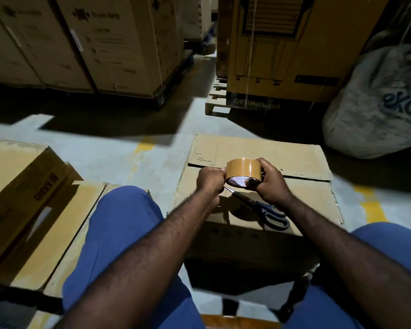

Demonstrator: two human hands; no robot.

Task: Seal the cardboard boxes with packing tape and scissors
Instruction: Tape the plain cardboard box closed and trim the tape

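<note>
Blue trousers (119, 233), possibly shorts; bare forearms (180, 224)

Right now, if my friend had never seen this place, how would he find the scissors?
Start at the cardboard box on the floor between the person's legs in blue trousers. On its near flap, just under the left hand and right hand holding the brown tape roll, lie the scissors. They are the only thing with blue-and-grey handles and a shiny pointed blade.

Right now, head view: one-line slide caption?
Left hand and right hand grip a brown tape roll over scissors lying on the unsealed cardboard box.
</note>
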